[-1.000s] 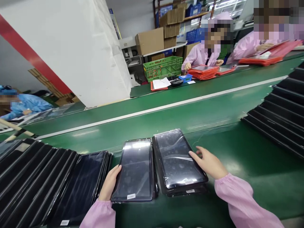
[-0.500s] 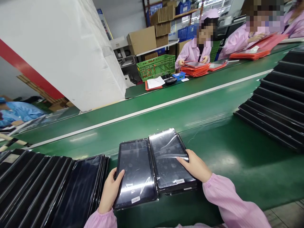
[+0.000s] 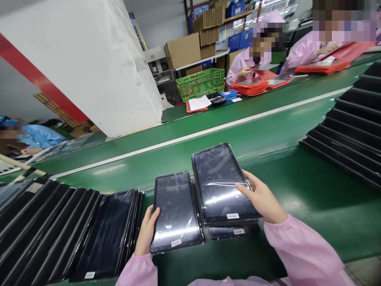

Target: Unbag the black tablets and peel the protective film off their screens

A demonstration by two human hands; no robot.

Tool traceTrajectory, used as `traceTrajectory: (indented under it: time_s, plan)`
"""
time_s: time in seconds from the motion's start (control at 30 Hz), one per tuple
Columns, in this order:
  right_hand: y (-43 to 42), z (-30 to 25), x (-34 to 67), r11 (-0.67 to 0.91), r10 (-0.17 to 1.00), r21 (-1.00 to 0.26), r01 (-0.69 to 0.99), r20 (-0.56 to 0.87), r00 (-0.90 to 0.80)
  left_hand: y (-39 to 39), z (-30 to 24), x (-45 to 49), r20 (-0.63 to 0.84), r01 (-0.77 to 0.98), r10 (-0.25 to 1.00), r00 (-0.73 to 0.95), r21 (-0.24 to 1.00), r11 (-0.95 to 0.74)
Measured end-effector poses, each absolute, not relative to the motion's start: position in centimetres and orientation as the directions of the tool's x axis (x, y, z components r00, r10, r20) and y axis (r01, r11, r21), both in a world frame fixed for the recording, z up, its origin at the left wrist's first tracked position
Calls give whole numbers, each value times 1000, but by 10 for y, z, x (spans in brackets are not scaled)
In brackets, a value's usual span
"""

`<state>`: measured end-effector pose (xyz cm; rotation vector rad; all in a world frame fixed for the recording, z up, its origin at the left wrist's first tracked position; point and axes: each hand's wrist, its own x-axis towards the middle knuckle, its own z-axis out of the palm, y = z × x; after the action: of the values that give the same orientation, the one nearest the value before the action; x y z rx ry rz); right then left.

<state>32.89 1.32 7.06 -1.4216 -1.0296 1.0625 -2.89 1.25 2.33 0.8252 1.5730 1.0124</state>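
My right hand [image 3: 262,198] grips the right edge of a black tablet [image 3: 222,182] in clear film, thumb on its screen and fingers underneath. That tablet is raised and slightly tilted over another tablet [image 3: 220,232], whose lower edge with a white label shows beneath it. Beside it on the left lies a second film-covered tablet [image 3: 177,208], also with a white label near its lower edge. My left hand [image 3: 148,230] holds this one by its left edge, thumb on top; its other fingers are mostly hidden.
Overlapping tablets [image 3: 104,234] line the left of the green belt [image 3: 285,234]. A tall fanned stack of tablets [image 3: 351,131] stands at right. Across the belt, people in pink [image 3: 238,65] work beside orange sleeves [image 3: 250,87] and a green crate [image 3: 201,85].
My right hand has lifted its tablet up and away from the one beneath, whose lower part now shows. My left hand keeps its hold. The whole view has shifted slightly.
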Motion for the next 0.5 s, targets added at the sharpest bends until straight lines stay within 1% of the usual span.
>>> traceTrajectory:
  time_s: [0.1, 0.17, 0.23, 0.27, 0.33, 0.43, 0.5]
  plan:
    - [18, 79, 314, -124, 974, -990, -61, -133, 182, 13, 23, -27, -378, 7, 902, -209, 922, 388]
    - [19, 73, 290, -176, 977, -970, -168, -193, 92, 13, 23, -27, -373, 23, 906, -198, 923, 385]
    - [16, 59, 259, -210, 976, -950, -231, -217, 4, 12, 22, -30, -354, 67, 916, -191, 926, 372]
    - [13, 51, 244, -204, 979, -952, -230, -205, -23, 11, 20, -31, -341, 86, 920, -192, 928, 362]
    - [8, 34, 218, -136, 991, -978, -160, -137, -1, 9, 16, -33, -344, 61, 921, -183, 931, 360]
    - [2, 17, 197, -124, 990, -991, -50, -126, 57, 7, 13, -33, -402, -112, 908, -117, 914, 390]
    - [1, 11, 191, -144, 987, -989, -17, -145, 70, 6, 14, -29, -403, -153, 908, -113, 910, 385]
